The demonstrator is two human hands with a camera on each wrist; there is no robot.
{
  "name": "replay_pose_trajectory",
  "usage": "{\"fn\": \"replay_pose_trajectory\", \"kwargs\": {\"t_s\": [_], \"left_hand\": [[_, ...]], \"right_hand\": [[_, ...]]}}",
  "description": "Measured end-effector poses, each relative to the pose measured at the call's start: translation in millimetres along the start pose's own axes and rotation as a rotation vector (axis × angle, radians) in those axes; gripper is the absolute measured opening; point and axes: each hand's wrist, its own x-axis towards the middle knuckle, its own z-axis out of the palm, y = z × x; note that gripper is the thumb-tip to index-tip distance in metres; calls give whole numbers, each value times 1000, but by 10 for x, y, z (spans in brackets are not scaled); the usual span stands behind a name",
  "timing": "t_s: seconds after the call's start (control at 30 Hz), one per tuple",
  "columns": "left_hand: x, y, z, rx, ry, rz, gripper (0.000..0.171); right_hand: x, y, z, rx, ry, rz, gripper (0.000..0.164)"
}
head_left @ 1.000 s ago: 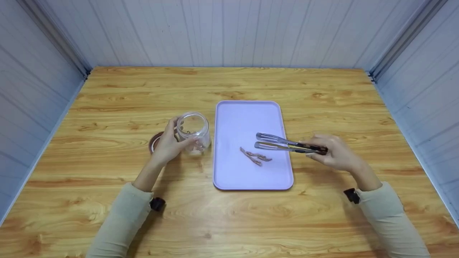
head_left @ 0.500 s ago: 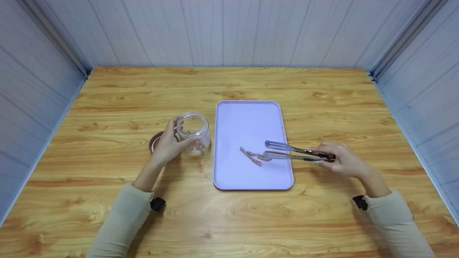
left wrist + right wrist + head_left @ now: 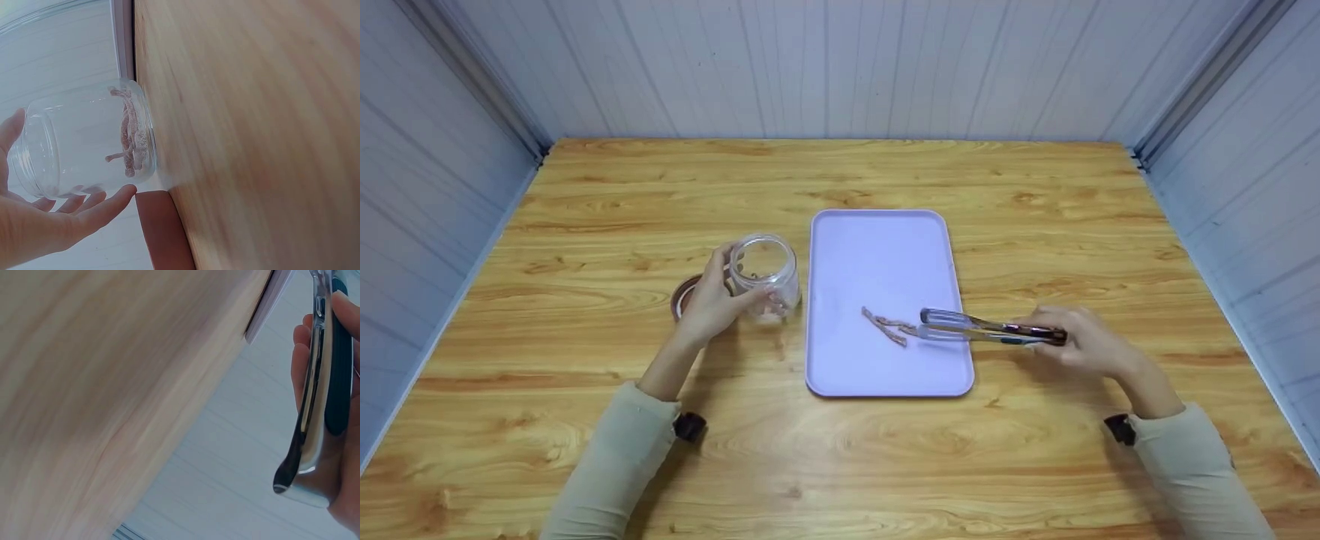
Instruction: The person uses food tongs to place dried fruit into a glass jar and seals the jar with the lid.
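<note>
A clear jar without its lid stands upright left of the tray, my left hand round its side. In the left wrist view, several brown strips lie at the jar's bottom, with thumb and fingers on opposite sides of the glass. My right hand grips metal tongs by their dark handles. Their slotted ends are close together over the lilac tray, overlapping the right end of a short brown strip. A longer strip lies just beside it on the tray.
A reddish-brown lid lies on the wooden table behind my left hand, partly hidden by it. Pale panelled walls close off the table at the back and both sides.
My right hand has moved the tongs right and toward me, down to the short strip, and their arms have drawn closer together. My left hand and the jar stay put.
</note>
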Motion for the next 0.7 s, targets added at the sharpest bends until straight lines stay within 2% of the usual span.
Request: {"fn": "replay_pose_trajectory", "kwargs": {"t_s": [0.27, 0.5, 0.7], "left_hand": [[-10, 5, -11, 13, -5, -15, 86], [-9, 3, -1, -17, -1, 1, 86], [-8, 0, 3, -25, 0, 10, 86]], "right_hand": [[19, -11, 8, 9, -3, 5, 35], [9, 8, 34, 33, 6, -34, 36], [-4, 9, 49, 25, 7, -27, 36]]}}
